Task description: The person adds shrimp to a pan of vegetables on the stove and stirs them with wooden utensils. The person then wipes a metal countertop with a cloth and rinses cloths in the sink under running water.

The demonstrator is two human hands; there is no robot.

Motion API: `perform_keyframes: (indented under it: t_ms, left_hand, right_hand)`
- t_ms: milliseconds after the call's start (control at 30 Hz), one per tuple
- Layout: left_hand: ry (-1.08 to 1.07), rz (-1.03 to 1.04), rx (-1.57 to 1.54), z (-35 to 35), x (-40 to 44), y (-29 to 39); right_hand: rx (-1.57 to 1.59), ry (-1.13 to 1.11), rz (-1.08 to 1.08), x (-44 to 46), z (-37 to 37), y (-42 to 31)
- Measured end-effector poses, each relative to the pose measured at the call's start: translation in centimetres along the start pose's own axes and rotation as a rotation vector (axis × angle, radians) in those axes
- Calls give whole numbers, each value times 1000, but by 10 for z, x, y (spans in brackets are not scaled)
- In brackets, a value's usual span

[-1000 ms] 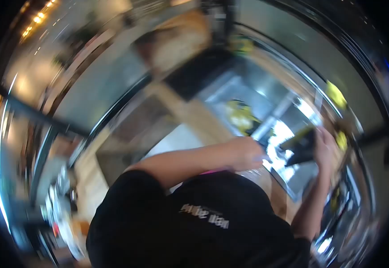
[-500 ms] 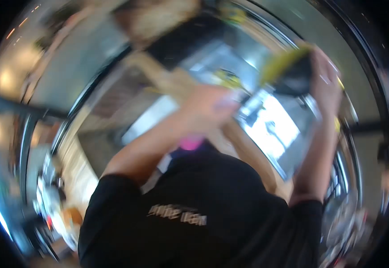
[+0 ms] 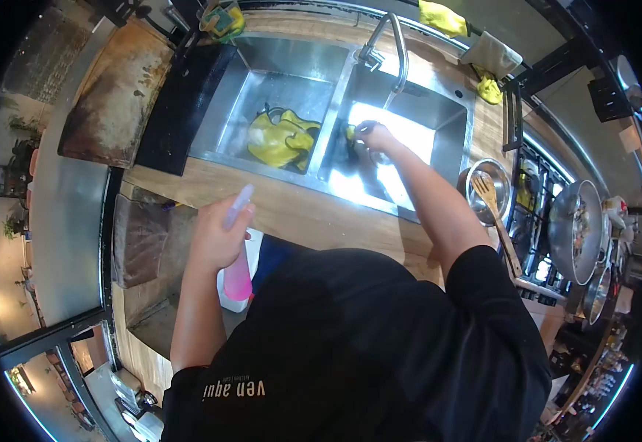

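Observation:
My left hand (image 3: 220, 234) is wrapped round a spray bottle (image 3: 238, 276) with pink liquid, near the counter's front edge. The bottle's pale nozzle points up past my fingers. Over the right basin (image 3: 450, 121) of the steel sink, my right hand (image 3: 381, 140) is closed on a dark thing with a yellow edge (image 3: 351, 132), seemingly a cloth; its full shape is hidden. In the left basin (image 3: 262, 85) lies a crumpled yellow and black cloth (image 3: 280, 140). Behind the right basin stands the faucet (image 3: 402, 55), and bright light reflects from the basin floor.
To the right, a metal bowl (image 3: 503, 193) carries a wooden fork (image 3: 487, 193) beside a stove with a large pan (image 3: 575, 232). Yellow cloths (image 3: 442, 18) hang behind the sink. A black board (image 3: 185, 103) and a stained board (image 3: 118, 92) are at the left.
The view has steadied and shifted. My right hand has come down from its raised position into the right basin area with the dark and yellow thing. My left hand has moved left, away from the sink.

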State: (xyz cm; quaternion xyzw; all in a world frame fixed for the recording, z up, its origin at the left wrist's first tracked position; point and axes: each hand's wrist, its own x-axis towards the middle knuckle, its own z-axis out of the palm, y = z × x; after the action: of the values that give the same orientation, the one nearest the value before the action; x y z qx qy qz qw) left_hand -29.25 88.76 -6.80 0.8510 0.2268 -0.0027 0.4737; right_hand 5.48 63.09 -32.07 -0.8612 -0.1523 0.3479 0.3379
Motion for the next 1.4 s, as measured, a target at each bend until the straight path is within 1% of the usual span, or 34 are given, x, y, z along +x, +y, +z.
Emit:
perform_keyframes:
  t_ms: [33, 67, 100, 167, 200, 233, 267, 300, 333, 367, 433, 467, 500, 567, 600, 667, 700, 767, 800, 833, 867, 900, 933, 967, 1033, 1067, 1100, 1167, 1200, 1233, 1300, 1333, 1400]
  left_hand:
    - [7, 8, 10, 2, 3, 7]
    - [-30, 43, 64, 3, 6, 12]
    - [-65, 75, 119, 4, 8, 17]
    - [-61, 73, 153, 7, 12, 22]
    - [-54, 132, 189, 8, 14, 21]
    - [-47, 190, 222, 9, 15, 21]
    - [-40, 191, 224, 9, 15, 25]
    - [-65, 165, 216, 7, 15, 30]
    - [-92, 137, 205, 7, 15, 32]
    - [-89, 134, 201, 8, 16, 28]
    - [-112, 153, 236, 12, 19, 17]
    - [-115, 151, 230, 14, 19, 17]
    - [-118, 190, 244, 16, 20, 19]
    - [-117, 230, 251, 18, 22, 24]
    - [-153, 225, 219, 19, 22, 28]
    - [-184, 217, 178, 22, 24, 28]
    - [-192, 248, 168, 25, 26, 26]
    - [-193, 281, 152, 30, 29, 28]
    - [-195, 344, 187, 32, 30, 31]
    - [-197, 408, 223, 35, 31, 34]
    - [-193, 410, 218, 39, 32, 35]
    - [-190, 476, 246, 45, 34, 35]
    - [-183, 542, 275, 50, 36, 36]
    - [-174, 545, 272, 54, 38, 38]
    - [-224, 550, 227, 60, 40, 41]
    - [-221, 550, 225, 62, 40, 44]
    - [-224, 538, 218, 64, 41, 47]
    - [-226, 528, 207, 66, 43, 49]
    - [-199, 541, 205, 67, 45, 48]
    - [-172, 554, 203, 67, 46, 48]
    - [-161, 545, 187, 62, 44, 57]
    - [-151, 535, 169, 60, 43, 60]
    - [-159, 518, 204, 58, 43, 58]
  right_hand:
    - [0, 84, -114, 8, 17, 7]
    - [1, 168, -227, 12, 28, 7]
    - [8, 171, -240, 8, 33, -5]
    - [-400, 97, 3, 3, 37, -27]
    - [-421, 80, -14, 20, 43, -14]
    - [-420, 83, -23, 46, 57, 18]
    - [-194, 157, -133, 74, 71, 58]
    - [32, 228, -241, 92, 69, 81]
    - [-81, 220, -545, 96, 50, 83]
    - [-85, 216, -546, 90, 40, 75]
    - [270, 233, -388, 67, 14, 50]
    - [333, 215, -254, 47, -1, 27]
    - [326, 215, -249, 35, -16, 13]
    - [151, 145, -235, 18, -43, -10]
    - [145, 144, -234, 1, -56, -23]
    - [-270, 290, -438, -40, -78, -52]
    - [-278, 286, -441, -57, -88, -66]
    - [-379, 342, -341, -80, -103, -90]
    - [-376, 320, -262, -85, -108, -92]
    - [-382, 322, -265, -81, -112, -90]
    - [-549, 232, -150, -73, -116, -84]
    - [-712, 140, -33, -69, -118, -80]
    - [-765, 123, -110, -70, -119, -73]
    - [-772, 127, -116, -71, -115, -72]
    - [-593, 268, -390, -76, -99, -69]
    - [-592, 270, -403, -96, -96, -92]
    - [-596, 270, -404, -98, -93, -97]
    - [-267, 300, -575, -101, -92, -102]
    - [-151, 272, -500, -90, -95, -96]
    - [-152, 273, -501, -86, -95, -93]
    - [-156, 484, -378, -89, -94, -99]
    - [-231, 430, -319, -91, -100, -102]
    - [-212, 439, -322, -88, -99, -100]
